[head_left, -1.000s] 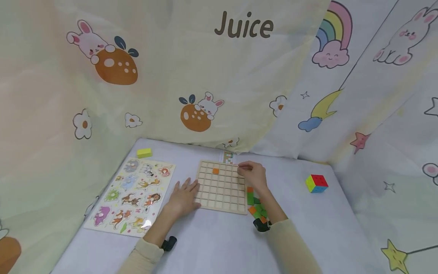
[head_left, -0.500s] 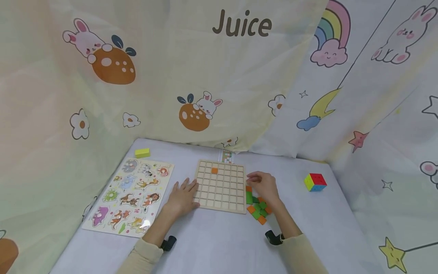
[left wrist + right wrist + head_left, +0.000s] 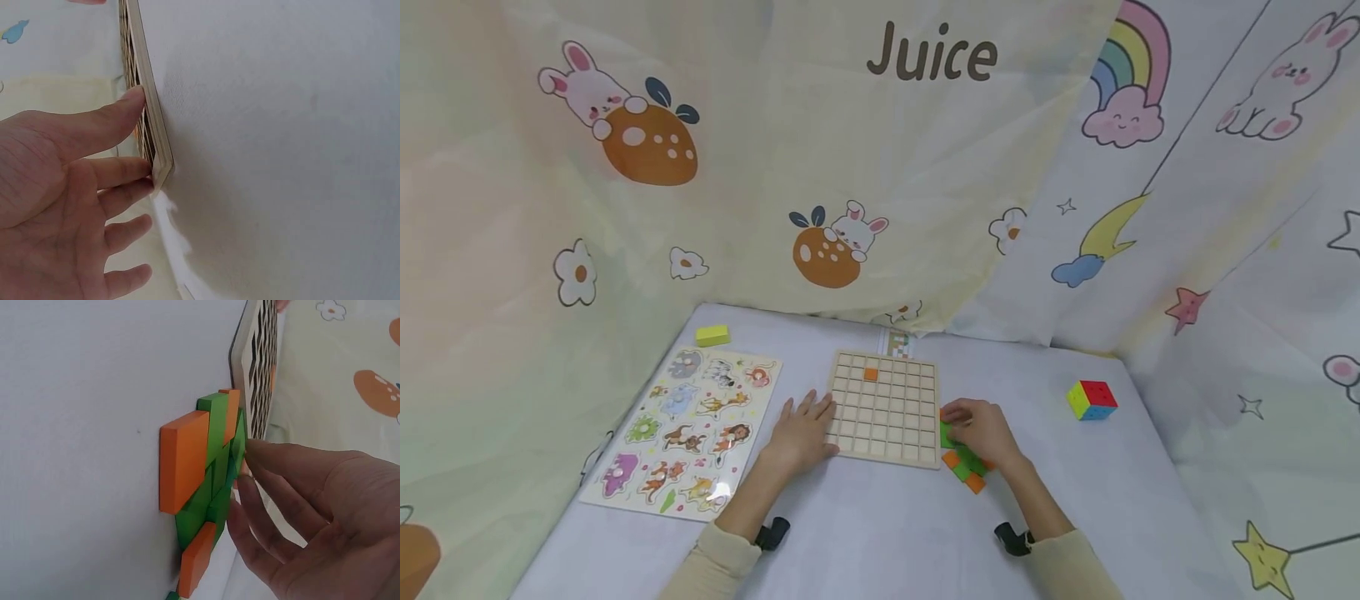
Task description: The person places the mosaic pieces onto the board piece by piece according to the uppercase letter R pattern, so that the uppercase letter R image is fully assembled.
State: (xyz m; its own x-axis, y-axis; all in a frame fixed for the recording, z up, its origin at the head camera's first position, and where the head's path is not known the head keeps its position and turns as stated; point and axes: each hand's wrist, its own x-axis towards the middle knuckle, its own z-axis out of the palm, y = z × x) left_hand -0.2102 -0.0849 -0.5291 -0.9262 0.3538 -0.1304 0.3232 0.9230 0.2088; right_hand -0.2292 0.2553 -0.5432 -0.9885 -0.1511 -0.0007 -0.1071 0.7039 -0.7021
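1. Nearer the person than a second ago, the right hand (image 3: 983,428) now sits by the loose tiles (image 3: 962,471) rather than at the one o'clock corner of the grid board (image 3: 883,423); the left hand (image 3: 801,433) looks unmoved.
2. What matters most: a green tile (image 3: 237,440) lies right at the right hand's fingertips, with most of the others toward six o'clock. Those I see best look flat and roughly square, so no long axis stands out.
3. Right grip: fingers bent, tips among the tiles; whether they pinch one, I can't tell. Left grip: fingers spread, touching the board's eight o'clock edge, much farther from the tiles.
4. From the right hand, the board lies at nine o'clock, close beside the tiles. An orange tile (image 3: 871,375) sits toward its eleven o'clock.
5. Crowding is the hindrance: tiles bunch together, some seeming to overlap, and the hand hides a few from above.
6. Elsewhere on the bench (image 3: 872,533): a colored cube (image 3: 1092,401) at the right hand's three o'clock, an animal puzzle (image 3: 707,425) at the left hand's nine.
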